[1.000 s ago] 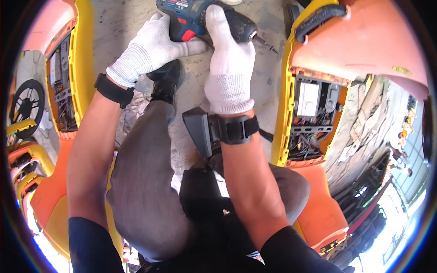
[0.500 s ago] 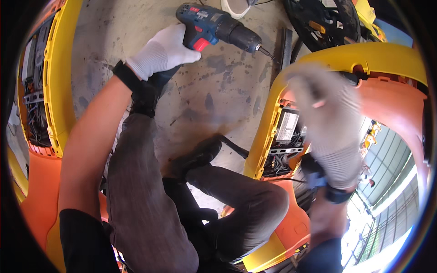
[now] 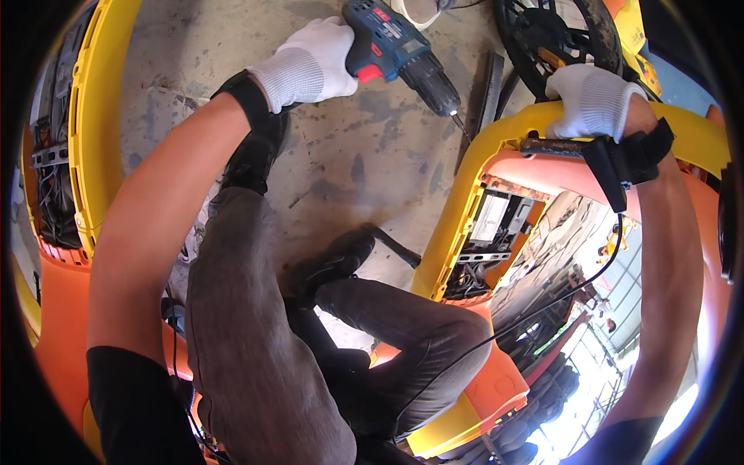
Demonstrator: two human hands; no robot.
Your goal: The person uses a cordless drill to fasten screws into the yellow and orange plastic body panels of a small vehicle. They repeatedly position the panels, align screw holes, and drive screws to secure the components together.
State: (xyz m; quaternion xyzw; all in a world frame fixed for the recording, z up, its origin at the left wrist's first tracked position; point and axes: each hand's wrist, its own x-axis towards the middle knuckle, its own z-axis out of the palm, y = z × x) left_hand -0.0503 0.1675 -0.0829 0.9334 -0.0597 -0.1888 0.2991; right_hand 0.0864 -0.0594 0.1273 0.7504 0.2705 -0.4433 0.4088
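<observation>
My left hand, in a white knit glove, is wrapped round the handle of a blue and black cordless drill. The drill's bit points down to the right, close to the outer edge of a yellow body panel. On the right, my gloved right hand lies over the top rim of that panel, its fingers curled down round the edge and partly hidden. Inside the yellow surround, an orange frame holds a compartment with a boxed unit and wiring.
Another yellow and orange vehicle body stands at my left, its wiring exposed. A black spoked wheel and a dark bar lie beyond the right panel. My legs stretch over the stained concrete floor. A black cable runs from my right wrist.
My left hand has carried the drill right and slightly up, tipping its bit further down. My right hand, blurred before, has moved up and right onto the panel's rim.
</observation>
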